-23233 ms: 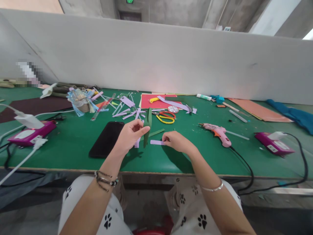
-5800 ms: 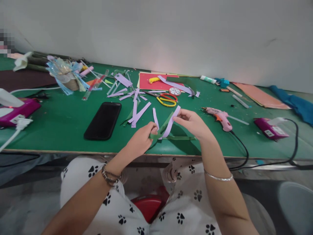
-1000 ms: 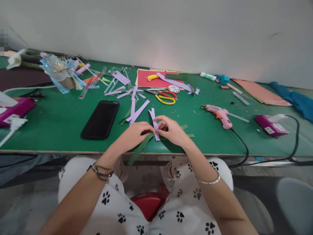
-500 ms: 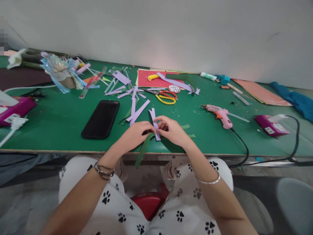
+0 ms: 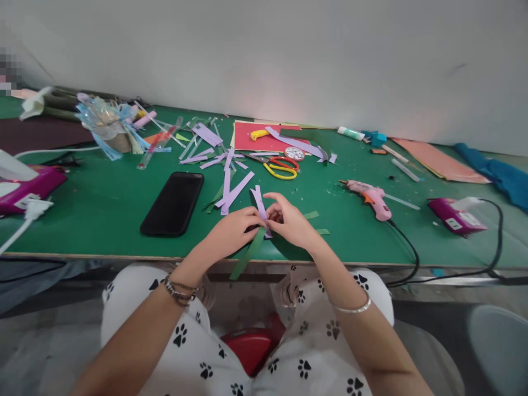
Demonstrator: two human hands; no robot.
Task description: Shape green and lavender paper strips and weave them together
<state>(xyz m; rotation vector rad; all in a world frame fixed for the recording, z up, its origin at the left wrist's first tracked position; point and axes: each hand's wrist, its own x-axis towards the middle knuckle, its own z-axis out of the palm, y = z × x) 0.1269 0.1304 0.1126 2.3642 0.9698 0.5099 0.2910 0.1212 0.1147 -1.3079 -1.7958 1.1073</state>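
Note:
Close to the table's front edge, my left hand (image 5: 233, 234) is pinched on a green paper strip (image 5: 248, 256), whose loose end hangs over the edge. Folded purple paper strips (image 5: 259, 201) stick up between my two hands. My right hand (image 5: 292, 224) has its thumb and fingertips closed on the purple strips, facing the left fingertips. Exactly where the green and purple paper meet is hidden by the fingers. Other green strips (image 5: 311, 214) lie just right of my right hand.
A black phone (image 5: 172, 203) lies left of my hands. Loose purple strips (image 5: 239, 192), scissors (image 5: 281, 171) and red paper (image 5: 247, 143) lie beyond. To the right are a pink glue gun (image 5: 373, 199) with its cable and a purple power socket (image 5: 456, 215).
My right index finger has lifted slightly off the purple strips. The left fingertips have shifted a little right, and the purple strips' lower end is more covered.

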